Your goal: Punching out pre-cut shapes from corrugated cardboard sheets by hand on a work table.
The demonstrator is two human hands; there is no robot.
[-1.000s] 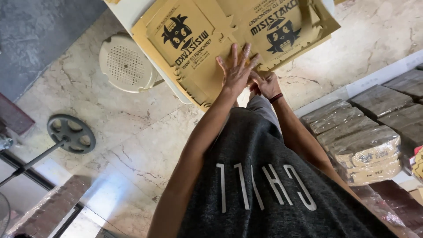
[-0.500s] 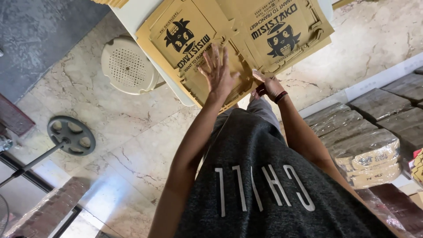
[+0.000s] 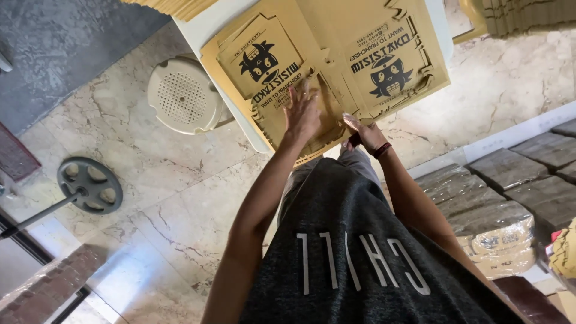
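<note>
Fingers of the left hand spreading wide and pressing flat on the die-cut cardboard box blank, probably pinning the sheet down so a panel can be worked against it. Right hand sitting at the blank's near edge, fingers narrow and curling on or under that edge, pinching rather than gripping; underside contact not showing, so hard to tell whether lifting or just steadying. Blank lying unfolded, printed face up, on a white table, overhanging the near side toward the body. Table mostly covered, only a strip showing. More tan sheets stacking at the top edge, cropped, count unreadable. White plastic stool standing on the marble floor just beside the table, partly tucking under it. Wrapped bundles piling at right, contents obscured by film. Round dark base with a pole at left, purpose unclear.
</note>
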